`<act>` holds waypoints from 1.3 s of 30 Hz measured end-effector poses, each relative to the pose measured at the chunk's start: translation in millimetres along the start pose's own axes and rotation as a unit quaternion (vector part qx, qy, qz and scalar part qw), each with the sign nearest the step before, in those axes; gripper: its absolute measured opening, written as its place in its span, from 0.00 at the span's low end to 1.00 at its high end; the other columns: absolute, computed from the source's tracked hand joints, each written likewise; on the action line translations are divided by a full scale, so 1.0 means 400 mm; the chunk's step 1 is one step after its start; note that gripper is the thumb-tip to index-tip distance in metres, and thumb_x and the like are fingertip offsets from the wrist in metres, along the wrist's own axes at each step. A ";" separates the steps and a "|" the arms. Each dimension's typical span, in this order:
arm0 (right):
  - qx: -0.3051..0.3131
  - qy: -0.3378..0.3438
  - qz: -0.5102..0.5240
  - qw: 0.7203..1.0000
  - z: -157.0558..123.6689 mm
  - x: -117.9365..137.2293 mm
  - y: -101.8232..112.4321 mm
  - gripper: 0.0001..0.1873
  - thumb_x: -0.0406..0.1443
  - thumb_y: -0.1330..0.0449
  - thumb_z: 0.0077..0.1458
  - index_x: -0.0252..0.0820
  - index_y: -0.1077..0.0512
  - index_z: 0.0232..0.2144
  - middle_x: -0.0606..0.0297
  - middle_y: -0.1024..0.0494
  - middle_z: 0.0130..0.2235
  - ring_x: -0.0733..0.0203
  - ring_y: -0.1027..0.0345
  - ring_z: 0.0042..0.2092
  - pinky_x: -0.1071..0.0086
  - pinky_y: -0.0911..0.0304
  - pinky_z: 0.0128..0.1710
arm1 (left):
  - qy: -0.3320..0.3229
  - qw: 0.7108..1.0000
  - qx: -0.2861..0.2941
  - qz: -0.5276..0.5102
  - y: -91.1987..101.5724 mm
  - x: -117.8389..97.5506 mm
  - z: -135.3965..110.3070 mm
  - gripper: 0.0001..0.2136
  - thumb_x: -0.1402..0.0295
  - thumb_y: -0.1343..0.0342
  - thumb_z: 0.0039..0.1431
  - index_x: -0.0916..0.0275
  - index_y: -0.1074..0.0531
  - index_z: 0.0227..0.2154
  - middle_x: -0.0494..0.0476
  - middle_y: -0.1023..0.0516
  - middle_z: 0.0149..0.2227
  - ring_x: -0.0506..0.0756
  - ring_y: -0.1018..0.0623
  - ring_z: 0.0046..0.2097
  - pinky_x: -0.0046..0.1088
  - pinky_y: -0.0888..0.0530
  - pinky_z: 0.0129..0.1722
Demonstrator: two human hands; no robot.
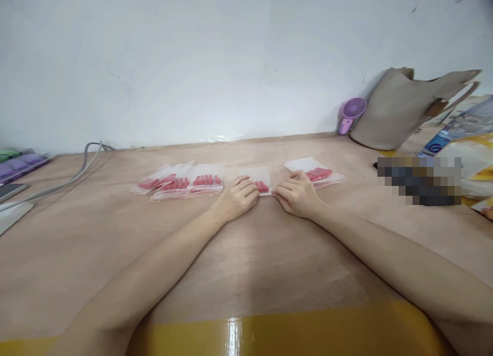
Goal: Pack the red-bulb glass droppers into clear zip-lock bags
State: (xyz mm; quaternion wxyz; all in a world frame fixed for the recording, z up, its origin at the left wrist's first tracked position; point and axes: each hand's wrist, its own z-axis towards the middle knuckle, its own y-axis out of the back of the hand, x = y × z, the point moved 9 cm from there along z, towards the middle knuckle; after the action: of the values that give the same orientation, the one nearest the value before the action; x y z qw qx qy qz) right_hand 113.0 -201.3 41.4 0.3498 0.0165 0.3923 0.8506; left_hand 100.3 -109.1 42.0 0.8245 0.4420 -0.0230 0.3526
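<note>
A small clear plastic bag with red pieces at its lower end lies flat on the table between my hands. My left hand is closed over its near left edge, fingers curled and partly covering the red pieces. At the bag's near right corner, the fingertips of my right hand are pinched together. Left of my hands lies a spread pile of similar bags, each with a row of red pieces. Another pile of bags sits just beyond my right hand, which partly hides it.
A purple handheld fan and a beige bag lean near the wall at right. A blurred dark object lies before them, beside plastic packaging. At left are a grey cable and purple packs.
</note>
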 end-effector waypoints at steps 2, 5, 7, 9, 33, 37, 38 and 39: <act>0.011 -0.010 0.003 1.000 0.000 -0.004 -0.002 0.13 0.32 0.49 0.57 0.40 0.28 0.25 0.65 0.25 0.24 0.65 0.39 0.28 0.64 0.52 0.41 | 0.013 1.000 0.027 -0.001 0.009 0.016 -0.024 0.10 0.72 0.55 0.63 0.62 0.28 0.31 0.55 0.23 0.34 0.52 0.24 0.39 0.38 0.30 0.51; 0.027 -0.025 0.012 0.999 0.001 -0.009 -0.005 0.14 0.33 0.50 0.57 0.40 0.29 0.24 0.65 0.26 0.24 0.65 0.39 0.27 0.63 0.52 0.41 | 0.035 0.998 0.049 -0.003 0.026 0.042 -0.059 0.09 0.71 0.54 0.63 0.61 0.28 0.32 0.56 0.22 0.36 0.54 0.24 0.41 0.41 0.30 0.51; 0.032 -0.028 0.017 0.999 0.002 -0.008 -0.005 0.14 0.32 0.50 0.57 0.40 0.29 0.24 0.65 0.26 0.24 0.65 0.40 0.27 0.63 0.52 0.40 | 0.043 0.998 0.051 -0.002 0.038 0.051 -0.075 0.09 0.72 0.53 0.63 0.62 0.28 0.33 0.57 0.22 0.36 0.54 0.24 0.41 0.41 0.30 0.51; 0.033 -0.028 0.020 0.999 0.003 -0.007 -0.005 0.14 0.32 0.50 0.57 0.40 0.29 0.24 0.65 0.26 0.24 0.65 0.40 0.27 0.63 0.52 0.40 | 0.049 0.998 0.048 0.006 0.046 0.056 -0.082 0.09 0.72 0.53 0.63 0.63 0.28 0.32 0.57 0.22 0.35 0.54 0.24 0.39 0.40 0.30 0.50; 0.012 -0.049 0.086 0.995 0.027 -0.075 -0.013 0.13 0.24 0.52 0.52 0.38 0.30 0.32 0.54 0.26 0.39 0.55 0.36 0.42 0.62 0.38 0.43 | 0.303 0.946 0.084 0.084 0.082 0.191 -0.213 0.25 0.53 0.50 0.57 0.63 0.35 0.52 0.68 0.31 0.53 0.69 0.37 0.58 0.61 0.53 0.57; 0.062 -0.133 0.069 0.987 -0.022 -0.202 0.013 0.08 0.26 0.51 0.51 0.39 0.33 0.28 0.54 0.27 0.35 0.55 0.34 0.38 0.63 0.38 0.38 | 0.327 0.936 0.102 0.079 0.074 0.209 -0.230 0.23 0.53 0.49 0.56 0.61 0.34 0.51 0.67 0.30 0.52 0.68 0.33 0.55 0.63 0.54 0.56; 0.093 -0.151 0.071 0.982 -0.044 -0.225 0.009 0.07 0.28 0.50 0.51 0.40 0.34 0.27 0.55 0.27 0.34 0.56 0.34 0.37 0.64 0.38 0.36 | 0.327 0.936 0.107 0.072 0.069 0.209 -0.229 0.23 0.54 0.49 0.57 0.61 0.34 0.51 0.67 0.30 0.51 0.67 0.32 0.54 0.62 0.53 0.56; 0.116 -0.164 0.076 0.977 -0.068 -0.243 0.005 0.06 0.28 0.50 0.52 0.40 0.34 0.28 0.55 0.27 0.35 0.56 0.33 0.37 0.64 0.38 0.36 | 0.326 0.936 0.112 0.067 0.065 0.209 -0.226 0.22 0.54 0.50 0.57 0.62 0.34 0.51 0.67 0.30 0.51 0.67 0.31 0.53 0.62 0.51 0.56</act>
State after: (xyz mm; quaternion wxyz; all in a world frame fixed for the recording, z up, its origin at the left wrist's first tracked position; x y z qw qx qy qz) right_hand 177.0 -279.4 47.8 0.3397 0.2258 0.4232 0.8090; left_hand 122.6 14.4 34.6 0.7065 0.3898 0.2574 0.5316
